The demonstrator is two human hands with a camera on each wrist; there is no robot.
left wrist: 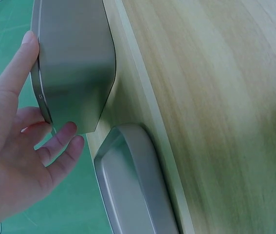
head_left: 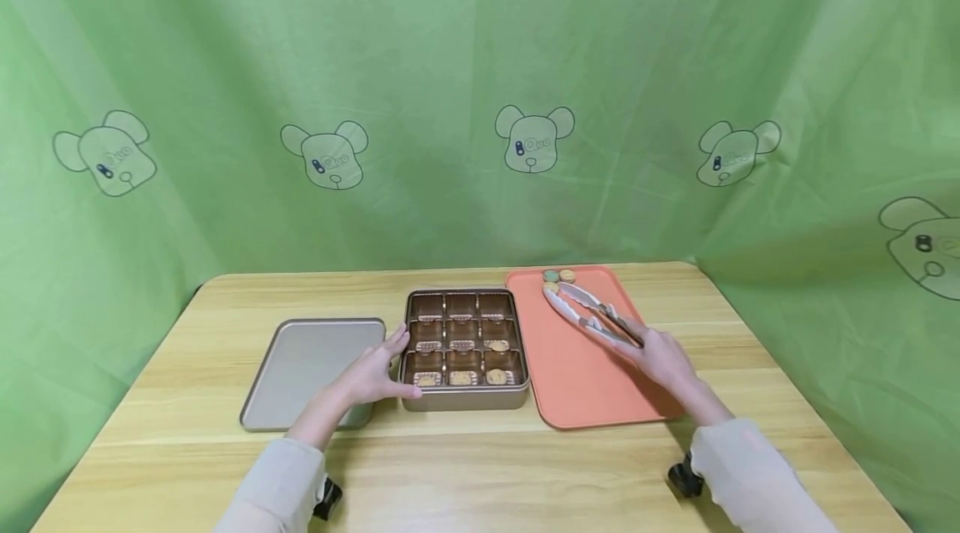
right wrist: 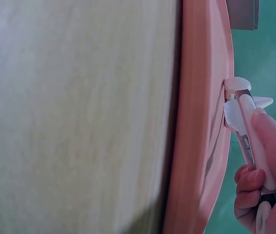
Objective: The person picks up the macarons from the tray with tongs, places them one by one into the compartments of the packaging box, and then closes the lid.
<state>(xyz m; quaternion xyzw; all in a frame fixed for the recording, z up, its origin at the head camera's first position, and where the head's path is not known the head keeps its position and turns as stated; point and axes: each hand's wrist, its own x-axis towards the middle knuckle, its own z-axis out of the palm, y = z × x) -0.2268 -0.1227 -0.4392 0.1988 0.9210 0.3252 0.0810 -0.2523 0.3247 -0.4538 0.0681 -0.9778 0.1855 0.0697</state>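
My right hand (head_left: 664, 359) grips a pair of tongs (head_left: 588, 323) with white scalloped tips, fingers curled round its arms. The tips reach over the far end of the coral tray (head_left: 585, 399), close by a pale yellow macaron (head_left: 551, 288). Beside it lie a green macaron (head_left: 551, 275) and a beige macaron (head_left: 567, 275). My left hand (head_left: 369, 374) rests against the near left corner of a brown metal box (head_left: 465, 399), thumb at its front rim, other fingers spread along its left side. Several macarons sit in the box's divided plastic insert, among them one cookie (head_left: 497, 377) at the front right.
A flat metal lid (head_left: 315, 374) lies left of the box, partly behind my left forearm. The box stands right against the tray's left edge. A green curtain (head_left: 480, 208) hangs behind the wooden table (head_left: 450, 475).
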